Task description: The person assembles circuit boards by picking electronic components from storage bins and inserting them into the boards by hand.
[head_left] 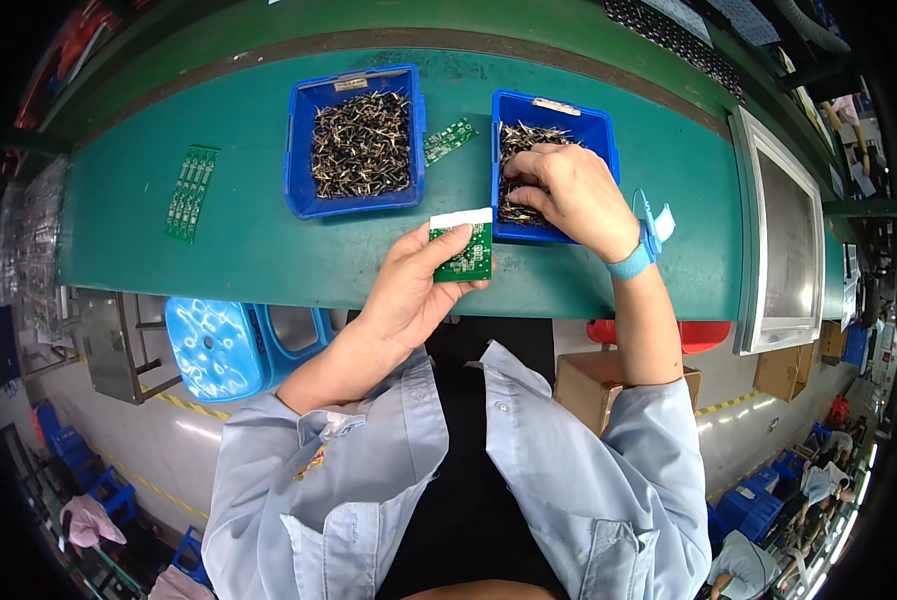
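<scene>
Seen from above, a person sits at a green workbench [248, 262] with both hands over its near side. The left hand [400, 285] is closed around a green circuit board [476, 262], thumb on top, fingers underneath; the board, with a white strip along its far edge, is near the middle, just beside the right bin. The right hand [576, 195] is half curled, fingertips among small wire-legged parts [523, 135] in the right blue bin [608, 140]; whether it grips one, I cannot tell. A left blue bin [353, 207] holds more parts. One loose board [451, 141] lies between the bins, and a board strip [191, 193] lies far left. The work looks early: no wire-legged part is discernible on the held board, both bins remain well stocked, and whether the loose boards are finished is unclear
</scene>
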`<move>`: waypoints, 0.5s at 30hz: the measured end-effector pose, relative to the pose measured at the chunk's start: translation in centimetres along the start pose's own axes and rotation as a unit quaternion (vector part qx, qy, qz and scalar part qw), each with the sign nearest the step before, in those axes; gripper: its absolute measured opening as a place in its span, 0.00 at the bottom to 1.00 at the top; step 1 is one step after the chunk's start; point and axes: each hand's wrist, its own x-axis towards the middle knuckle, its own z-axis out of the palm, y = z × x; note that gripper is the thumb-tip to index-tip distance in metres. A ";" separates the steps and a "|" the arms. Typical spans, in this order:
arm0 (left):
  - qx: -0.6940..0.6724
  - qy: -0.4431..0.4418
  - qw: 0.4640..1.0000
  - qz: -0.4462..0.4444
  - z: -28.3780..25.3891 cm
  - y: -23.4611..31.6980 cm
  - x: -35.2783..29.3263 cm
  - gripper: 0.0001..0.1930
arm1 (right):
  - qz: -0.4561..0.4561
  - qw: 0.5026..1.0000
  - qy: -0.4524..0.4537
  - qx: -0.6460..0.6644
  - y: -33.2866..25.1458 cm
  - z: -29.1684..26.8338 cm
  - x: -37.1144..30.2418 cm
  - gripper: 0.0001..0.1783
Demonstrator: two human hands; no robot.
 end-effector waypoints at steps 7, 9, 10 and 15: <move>-0.001 0.009 1.000 0.016 0.0 0.2 0.0 0.11 | -0.037 0.998 0.047 0.027 -0.3 0.1 0.1 0.04; 0.000 0.005 1.000 0.014 0.2 0.3 0.0 0.11 | -0.044 0.999 0.013 0.008 0.0 0.3 0.4 0.04; 0.001 0.003 1.000 0.013 0.3 0.3 0.0 0.11 | -0.047 0.999 -0.004 -0.002 0.0 0.3 0.4 0.04; 0.000 0.006 1.000 0.022 0.4 0.3 0.1 0.11 | -0.061 0.997 0.026 -0.028 0.6 0.1 0.0 0.05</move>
